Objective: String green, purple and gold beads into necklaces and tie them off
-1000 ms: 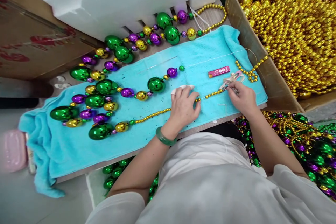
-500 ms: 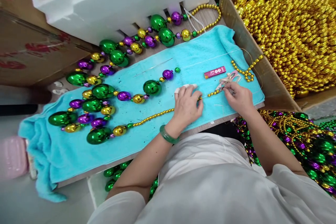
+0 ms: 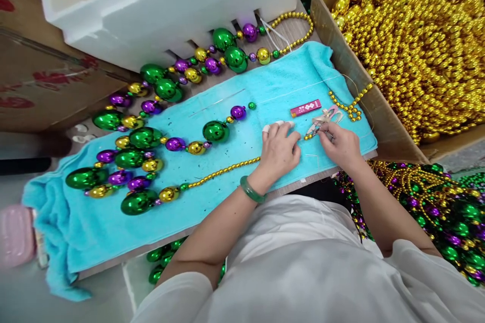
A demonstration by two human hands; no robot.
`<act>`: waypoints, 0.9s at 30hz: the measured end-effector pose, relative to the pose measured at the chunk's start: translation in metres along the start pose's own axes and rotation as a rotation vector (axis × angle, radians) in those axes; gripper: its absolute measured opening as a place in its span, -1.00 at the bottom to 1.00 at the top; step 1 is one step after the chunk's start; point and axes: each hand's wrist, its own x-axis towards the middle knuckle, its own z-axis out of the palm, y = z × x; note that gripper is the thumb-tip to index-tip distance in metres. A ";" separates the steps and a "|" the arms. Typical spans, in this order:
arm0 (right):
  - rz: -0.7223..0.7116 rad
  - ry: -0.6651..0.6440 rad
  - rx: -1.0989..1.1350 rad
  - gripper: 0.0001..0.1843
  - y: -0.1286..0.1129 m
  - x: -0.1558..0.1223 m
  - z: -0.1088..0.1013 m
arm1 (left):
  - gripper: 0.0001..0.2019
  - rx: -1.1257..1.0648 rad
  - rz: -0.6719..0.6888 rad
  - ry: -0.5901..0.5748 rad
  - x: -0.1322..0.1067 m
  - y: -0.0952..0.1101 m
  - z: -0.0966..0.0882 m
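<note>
A string of small gold beads (image 3: 223, 167) runs across the turquoise towel (image 3: 212, 189) and passes under my left hand (image 3: 278, 152). White tape covers some of its fingertips; thumb and forefinger are closed on the string. My right hand (image 3: 341, 147) pinches the thin thread at the string's right end, where a few gold beads (image 3: 308, 137) sit close to its fingertips. Just beyond those fingertips lie small snips (image 3: 326, 117) with cloth-wrapped handles, partly hidden. On the left, the string joins large green, purple and gold beads (image 3: 138, 202) laid in rows.
A dark pink narrow box (image 3: 305, 108) lies behind my hands. Gold beads hang over the edge of a cardboard box (image 3: 403, 136) full of gold strands on the right. A white foam box (image 3: 182, 10) stands at the back. A pink container (image 3: 17, 236) is far left.
My left hand has slid right along the string, nearer my right hand. The loose gold beads between the hands have shifted toward the right fingertips. The whole view has shifted slightly.
</note>
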 end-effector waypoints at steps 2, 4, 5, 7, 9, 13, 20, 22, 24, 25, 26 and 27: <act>0.000 -0.002 0.001 -0.74 0.001 0.000 0.000 | -0.81 -0.012 0.015 0.004 0.002 0.002 0.000; -0.008 0.000 0.004 -0.74 0.001 -0.002 -0.002 | -0.81 -0.027 0.024 0.012 0.004 0.004 0.000; -0.031 0.008 0.006 -0.73 0.000 -0.003 -0.005 | -0.80 -0.045 0.021 0.010 0.005 0.005 -0.001; -0.145 0.033 0.008 -0.70 -0.004 -0.006 -0.011 | -0.79 -0.143 0.005 0.001 0.005 0.006 -0.003; -0.318 0.047 0.023 -0.61 -0.013 -0.010 -0.016 | -0.79 -0.319 -0.010 -0.003 0.003 0.006 -0.008; -0.472 -0.040 0.192 -0.60 -0.036 -0.013 -0.011 | -0.83 -0.634 -0.088 -0.018 -0.008 0.001 -0.024; -0.344 -0.223 0.333 -0.80 -0.028 0.008 -0.014 | -0.82 -0.906 -0.470 0.047 -0.041 -0.044 -0.056; -0.275 -0.227 0.325 -0.83 -0.017 0.018 -0.025 | -0.82 -0.908 -0.559 0.101 -0.052 -0.060 -0.064; -0.228 -0.209 0.327 -0.83 -0.007 0.025 -0.036 | -0.81 -0.921 -0.626 0.138 -0.062 -0.073 -0.069; -0.212 -0.201 0.322 -0.83 -0.003 0.029 -0.041 | -0.81 -0.938 -0.652 0.151 -0.067 -0.078 -0.070; -0.201 -0.197 0.306 -0.82 -0.001 0.032 -0.045 | -0.80 -0.958 -0.675 0.165 -0.071 -0.082 -0.071; -0.193 -0.197 0.279 -0.82 0.001 0.034 -0.048 | -0.80 -0.980 -0.697 0.181 -0.074 -0.085 -0.072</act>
